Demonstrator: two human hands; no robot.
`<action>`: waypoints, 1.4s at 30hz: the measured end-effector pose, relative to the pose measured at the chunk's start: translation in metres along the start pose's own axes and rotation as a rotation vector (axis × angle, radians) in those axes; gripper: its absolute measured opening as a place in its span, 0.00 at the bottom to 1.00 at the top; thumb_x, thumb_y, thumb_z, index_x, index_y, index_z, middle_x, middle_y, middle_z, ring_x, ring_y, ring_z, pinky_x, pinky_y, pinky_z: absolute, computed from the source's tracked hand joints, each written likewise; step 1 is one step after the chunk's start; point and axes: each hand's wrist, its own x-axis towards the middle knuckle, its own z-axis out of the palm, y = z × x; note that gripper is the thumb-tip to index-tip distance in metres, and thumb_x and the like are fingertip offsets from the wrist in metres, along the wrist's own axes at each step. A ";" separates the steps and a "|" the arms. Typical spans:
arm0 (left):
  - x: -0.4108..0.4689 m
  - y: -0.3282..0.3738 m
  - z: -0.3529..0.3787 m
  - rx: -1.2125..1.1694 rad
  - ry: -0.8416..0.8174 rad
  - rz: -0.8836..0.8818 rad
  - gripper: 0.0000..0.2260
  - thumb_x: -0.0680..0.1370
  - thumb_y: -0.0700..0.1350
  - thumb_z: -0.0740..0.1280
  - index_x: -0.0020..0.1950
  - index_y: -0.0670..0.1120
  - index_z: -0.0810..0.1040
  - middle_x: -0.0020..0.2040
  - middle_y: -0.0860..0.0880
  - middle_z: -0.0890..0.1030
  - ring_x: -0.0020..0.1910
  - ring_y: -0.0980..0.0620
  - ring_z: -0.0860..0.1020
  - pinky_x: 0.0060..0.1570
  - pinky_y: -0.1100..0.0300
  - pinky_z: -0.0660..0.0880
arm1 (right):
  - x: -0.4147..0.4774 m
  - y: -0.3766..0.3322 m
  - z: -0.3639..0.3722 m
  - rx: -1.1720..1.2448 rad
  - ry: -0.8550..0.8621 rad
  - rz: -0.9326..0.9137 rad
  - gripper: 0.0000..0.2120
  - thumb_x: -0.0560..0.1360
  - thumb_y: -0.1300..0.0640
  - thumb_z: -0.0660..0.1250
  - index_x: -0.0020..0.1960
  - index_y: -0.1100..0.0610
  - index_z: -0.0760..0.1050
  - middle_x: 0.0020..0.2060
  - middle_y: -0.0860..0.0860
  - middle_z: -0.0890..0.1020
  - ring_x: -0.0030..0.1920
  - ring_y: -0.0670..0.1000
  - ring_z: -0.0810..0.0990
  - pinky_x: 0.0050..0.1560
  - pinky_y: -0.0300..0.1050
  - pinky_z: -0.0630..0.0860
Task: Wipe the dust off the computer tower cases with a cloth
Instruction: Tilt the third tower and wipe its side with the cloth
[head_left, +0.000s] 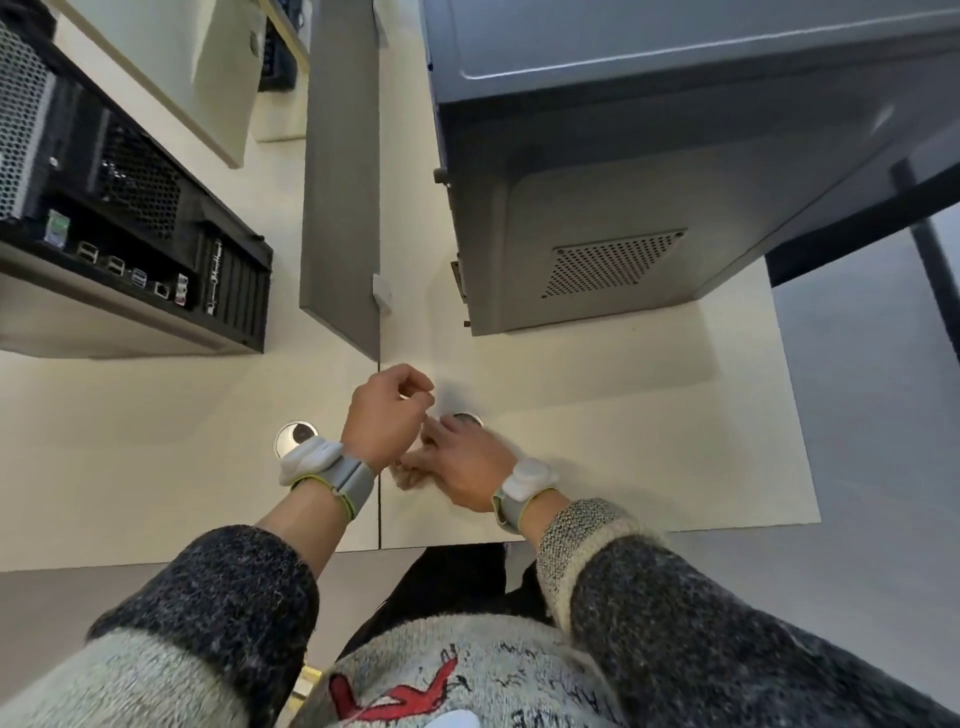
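Head view — right hand (462, 470) in a grasp on beige cloth (408, 477), left hand (387, 415) curled, hold unclear — desk (623, 441) below

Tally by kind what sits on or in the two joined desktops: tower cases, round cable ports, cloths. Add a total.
Tower cases: 2, the black tower case and the grey tower case
Round cable ports: 2, the left cable port and the right cable port, partly hidden
Cloths: 1, the cloth
Total: 5
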 end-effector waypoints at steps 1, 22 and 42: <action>0.002 0.004 0.006 0.009 -0.031 0.003 0.06 0.76 0.41 0.69 0.47 0.52 0.83 0.45 0.52 0.85 0.42 0.51 0.85 0.52 0.47 0.82 | -0.012 0.005 0.000 -0.012 0.050 0.056 0.20 0.79 0.55 0.67 0.69 0.40 0.76 0.54 0.51 0.73 0.55 0.56 0.72 0.55 0.53 0.72; -0.024 0.115 0.170 0.318 -0.477 0.280 0.06 0.79 0.40 0.68 0.50 0.50 0.82 0.48 0.50 0.85 0.42 0.50 0.85 0.48 0.54 0.80 | -0.343 0.191 -0.080 0.221 0.573 1.661 0.22 0.80 0.66 0.60 0.69 0.47 0.78 0.58 0.62 0.72 0.60 0.66 0.72 0.56 0.55 0.76; -0.094 0.258 0.332 -0.398 -0.156 0.072 0.11 0.84 0.51 0.67 0.63 0.48 0.80 0.54 0.47 0.86 0.50 0.47 0.86 0.51 0.48 0.84 | -0.326 0.233 -0.257 0.821 0.540 0.474 0.23 0.78 0.56 0.76 0.72 0.53 0.77 0.59 0.46 0.82 0.57 0.38 0.81 0.56 0.30 0.76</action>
